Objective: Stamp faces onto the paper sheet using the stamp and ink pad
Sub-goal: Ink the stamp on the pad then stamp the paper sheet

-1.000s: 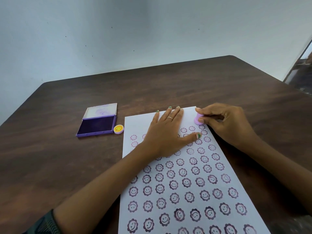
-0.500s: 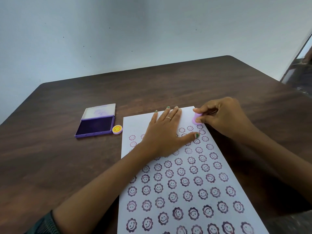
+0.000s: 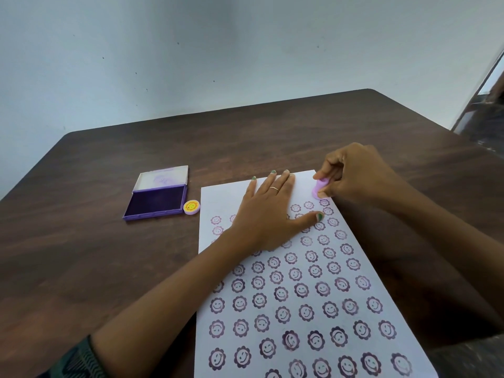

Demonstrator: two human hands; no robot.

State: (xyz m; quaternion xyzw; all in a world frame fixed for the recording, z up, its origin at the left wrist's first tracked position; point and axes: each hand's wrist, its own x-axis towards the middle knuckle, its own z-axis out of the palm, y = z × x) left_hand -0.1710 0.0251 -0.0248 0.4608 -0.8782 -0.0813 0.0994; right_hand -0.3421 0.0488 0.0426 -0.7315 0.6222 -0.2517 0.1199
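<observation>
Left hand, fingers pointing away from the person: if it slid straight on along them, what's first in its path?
Probably nothing but bare table. The left hand lies flat on the paper sheet, fingertips at its far edge. The ink pad is off to its left, and the stamp in the right hand off to its right.

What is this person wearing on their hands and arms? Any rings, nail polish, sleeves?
The left hand has a thin ring on one finger and green polish on its nails. A dark patterned sleeve covers the left arm near the frame's bottom edge. The right hand shows no ring, and its forearm is bare as far as visible.
</observation>
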